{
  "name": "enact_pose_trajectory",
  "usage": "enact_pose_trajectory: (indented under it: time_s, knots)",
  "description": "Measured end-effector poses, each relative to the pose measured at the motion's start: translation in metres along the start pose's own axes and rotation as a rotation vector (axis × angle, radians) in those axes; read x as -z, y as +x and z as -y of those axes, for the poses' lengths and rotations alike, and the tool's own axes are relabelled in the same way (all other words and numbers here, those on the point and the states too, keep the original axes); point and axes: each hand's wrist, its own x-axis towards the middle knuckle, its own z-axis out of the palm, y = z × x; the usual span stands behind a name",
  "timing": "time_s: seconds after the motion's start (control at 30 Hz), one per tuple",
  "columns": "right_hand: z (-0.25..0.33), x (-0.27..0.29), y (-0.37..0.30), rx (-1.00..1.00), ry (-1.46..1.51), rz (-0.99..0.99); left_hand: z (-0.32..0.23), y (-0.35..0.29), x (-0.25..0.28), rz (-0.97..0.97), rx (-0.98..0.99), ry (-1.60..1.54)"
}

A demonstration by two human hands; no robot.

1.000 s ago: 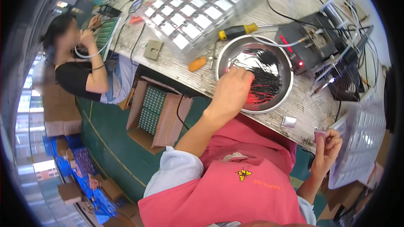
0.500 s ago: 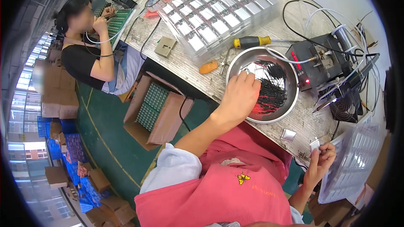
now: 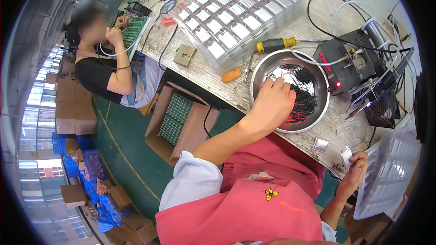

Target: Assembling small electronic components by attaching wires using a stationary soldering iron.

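Observation:
A round steel bowl (image 3: 326,95) near the table's front edge holds a heap of thin black and red wires (image 3: 303,102). My left hand (image 3: 274,106) reaches into it from the left with bent fingers drawn together. The fingertips are hidden behind the hand, so what they grip does not show. At the right, by the table's front edge, my right hand (image 3: 354,174) pinches a small flat silver battery cell (image 3: 346,156) between thumb and fingers. A second silver cell (image 3: 320,144) lies flat on the table between the bowl and this hand.
Behind the bowl lie a yellow-black screwdriver (image 3: 276,45) and an orange handle (image 3: 231,75). A clear tray of silver cells (image 3: 236,13) fills the back. A black soldering machine (image 3: 347,63) with cables and a small fan (image 3: 380,113) stands right. At left, another person (image 3: 104,70) works with green boards.
The whole view has shifted, so the scene sits farther right. My left hand stays in the bowl, and my right hand keeps its hold on the battery cell.

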Motion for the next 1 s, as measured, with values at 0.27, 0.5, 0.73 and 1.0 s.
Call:
enact_pose_trajectory:
  time_s: [0.27,0.5,0.73,1.0]
  knots:
    - [0.009,-0.012,0.003,0.056,0.001,0.111,0.000,-0.007,0.003,-0.129,0.120,-0.234]
    - [0.013,-0.019,0.004,0.099,-0.014,0.101,-0.013,-0.006,0.011,-0.289,0.164,-0.478]
    - [0.015,-0.031,0.005,0.172,-0.076,0.118,-0.028,-0.004,0.021,-0.316,0.190,-0.676]
    - [0.022,-0.046,0.014,0.260,-0.061,0.006,-0.044,-0.003,0.014,-0.300,0.239,-0.752]
